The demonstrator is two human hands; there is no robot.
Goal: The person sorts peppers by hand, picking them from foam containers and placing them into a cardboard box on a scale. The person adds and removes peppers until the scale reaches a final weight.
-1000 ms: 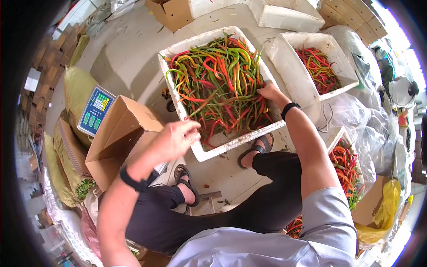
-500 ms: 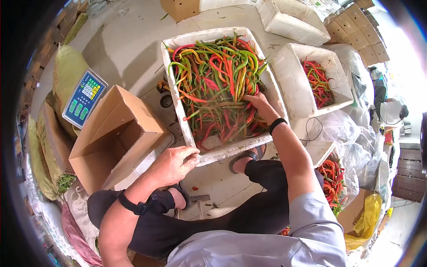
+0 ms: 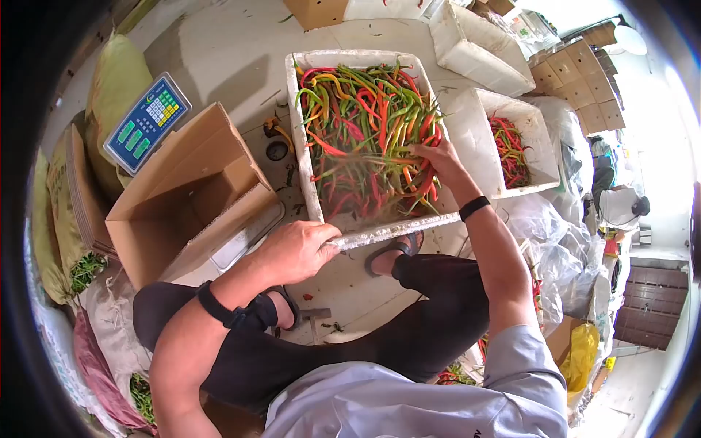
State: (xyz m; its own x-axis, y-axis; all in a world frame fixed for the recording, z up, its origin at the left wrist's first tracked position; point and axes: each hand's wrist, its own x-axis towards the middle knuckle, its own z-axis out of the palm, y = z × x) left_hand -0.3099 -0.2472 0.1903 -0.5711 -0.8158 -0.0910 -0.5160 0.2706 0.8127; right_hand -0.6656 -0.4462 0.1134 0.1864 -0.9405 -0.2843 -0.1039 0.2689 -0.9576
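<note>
Styrofoam box (image 3: 301, 131) of long chili peppers (image 3: 365, 124) at 12 o'clock; our left hand (image 3: 292, 252) grips its near rim, right hand (image 3: 438, 164) closed on a bunch. Sorting step; next, lift bunch clear.

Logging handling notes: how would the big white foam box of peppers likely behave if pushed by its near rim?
The foam box looks light but brim-full of long peppers, so probably slides rather than tips. Its chipped rim under the left hand may crumble.
</note>
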